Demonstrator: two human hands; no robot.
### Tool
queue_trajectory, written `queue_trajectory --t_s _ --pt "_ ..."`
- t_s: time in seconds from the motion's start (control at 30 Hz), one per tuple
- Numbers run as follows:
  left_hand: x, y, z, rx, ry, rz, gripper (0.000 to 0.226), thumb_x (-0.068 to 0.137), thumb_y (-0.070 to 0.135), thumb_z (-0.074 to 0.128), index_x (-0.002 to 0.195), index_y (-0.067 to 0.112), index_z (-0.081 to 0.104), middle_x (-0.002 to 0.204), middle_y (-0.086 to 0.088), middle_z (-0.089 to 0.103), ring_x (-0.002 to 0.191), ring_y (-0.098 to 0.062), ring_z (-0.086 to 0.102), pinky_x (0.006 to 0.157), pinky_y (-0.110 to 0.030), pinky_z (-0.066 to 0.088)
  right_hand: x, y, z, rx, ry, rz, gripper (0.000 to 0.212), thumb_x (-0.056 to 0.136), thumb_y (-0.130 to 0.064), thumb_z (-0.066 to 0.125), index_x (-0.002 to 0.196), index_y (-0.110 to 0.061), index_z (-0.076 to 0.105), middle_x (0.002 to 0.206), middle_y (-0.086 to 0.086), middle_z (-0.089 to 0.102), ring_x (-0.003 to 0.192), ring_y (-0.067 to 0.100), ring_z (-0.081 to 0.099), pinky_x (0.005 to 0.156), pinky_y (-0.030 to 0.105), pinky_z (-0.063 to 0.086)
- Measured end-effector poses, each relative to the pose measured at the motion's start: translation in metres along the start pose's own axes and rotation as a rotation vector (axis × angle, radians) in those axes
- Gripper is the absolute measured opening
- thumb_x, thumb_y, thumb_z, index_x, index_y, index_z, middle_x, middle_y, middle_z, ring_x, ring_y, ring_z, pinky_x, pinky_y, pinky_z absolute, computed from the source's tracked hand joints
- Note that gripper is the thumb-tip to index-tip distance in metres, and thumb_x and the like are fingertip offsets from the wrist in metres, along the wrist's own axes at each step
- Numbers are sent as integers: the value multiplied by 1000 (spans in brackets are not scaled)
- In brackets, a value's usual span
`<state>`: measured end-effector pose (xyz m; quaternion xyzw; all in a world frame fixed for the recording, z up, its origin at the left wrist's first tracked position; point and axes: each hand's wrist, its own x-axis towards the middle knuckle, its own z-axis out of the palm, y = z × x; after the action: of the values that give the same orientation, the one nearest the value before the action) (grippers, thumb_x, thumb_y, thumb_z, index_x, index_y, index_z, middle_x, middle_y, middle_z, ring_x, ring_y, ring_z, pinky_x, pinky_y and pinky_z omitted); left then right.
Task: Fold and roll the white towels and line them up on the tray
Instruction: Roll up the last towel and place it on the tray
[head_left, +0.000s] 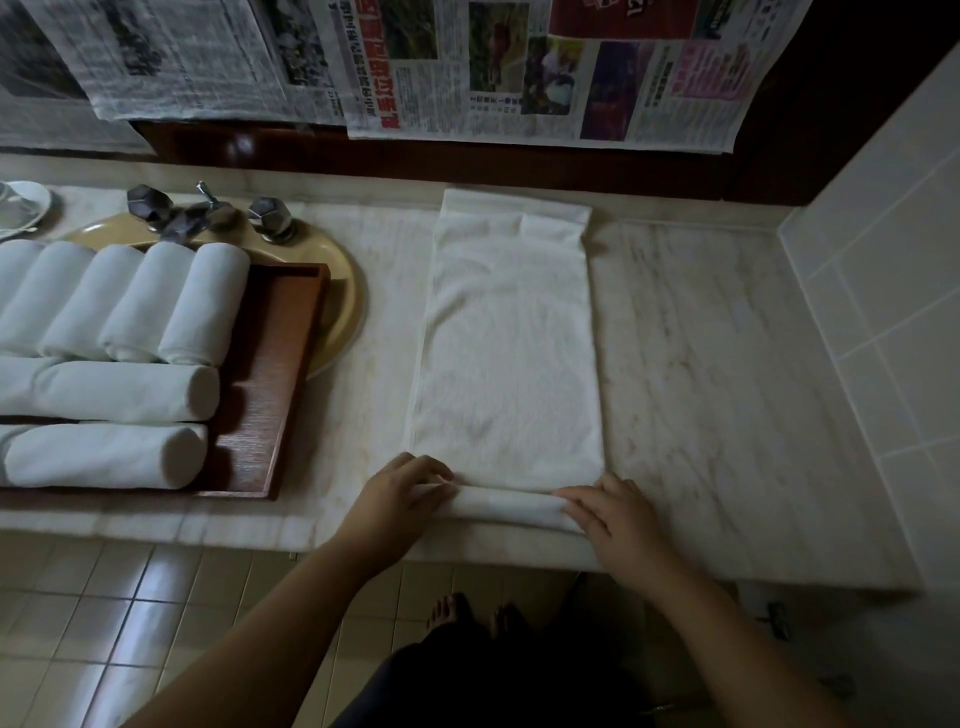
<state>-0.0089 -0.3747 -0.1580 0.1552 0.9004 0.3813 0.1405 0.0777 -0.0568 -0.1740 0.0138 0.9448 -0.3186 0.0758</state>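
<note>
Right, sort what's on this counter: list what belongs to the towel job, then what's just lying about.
Part of the job:
- flat towel, its near end being rolled
- left hand and right hand on the roll
- rolled towels
- wooden tray

Lying about:
- sink and taps
- white dish
- newspapers on the wall

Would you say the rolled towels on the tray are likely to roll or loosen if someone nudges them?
The rolled towels are cylinders, so a sideways push could probably roll them. Packed side by side, neighbours and the tray rim likely check that. Soft cloth, so they may loosen when lifted.
</note>
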Motion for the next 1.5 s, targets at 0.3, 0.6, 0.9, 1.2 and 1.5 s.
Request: queue_trajectory --t_s 0.3,0.6,0.9,1.2,1.5 --pt "-4 -15 8 414 339 333 24 98 47 66 98 28 81 100 1 57 87 -25 48 69 -37 45 -8 6 -3 -126 286 -108 9 91 -30 78 98 -26 80 94 -10 44 84 15 48 73 33 48" --pt "-30 -43 -8 651 126 561 46 106 35 45 146 20 60 125 -3 62 103 -27 63 84 -39 52 -32 22 -10 -420 198 -356 41 104 -39 49 135 -20 68 110 -2 64 91 21 58 76 35 50" --pt "-29 -18 -5 158 230 77 27 102 48 58 122 33 69 108 34 57 96 -9 52 76 -31 47 -39 13 -8 -178 194 -152 28 102 -42 48 121 -28 63 116 -15 57 100 9 55 85 28 50" --pt "-15 -27 -15 187 172 -5 32 94 62 59 114 42 75 108 23 55 103 -7 41 83 -26 43 -18 18 -20 33 94 -6 27 102 -43 56 123 -29 67 109 -17 56 102 4 56 89 28 50" --pt "8 4 -11 -96 249 -345 23 98 51 64 111 32 65 92 12 65 90 -2 51 68 -25 40 24 -1 -17 222 73 454 6 103 -38 54 99 -33 56 105 -5 64 100 21 62 92 46 53"
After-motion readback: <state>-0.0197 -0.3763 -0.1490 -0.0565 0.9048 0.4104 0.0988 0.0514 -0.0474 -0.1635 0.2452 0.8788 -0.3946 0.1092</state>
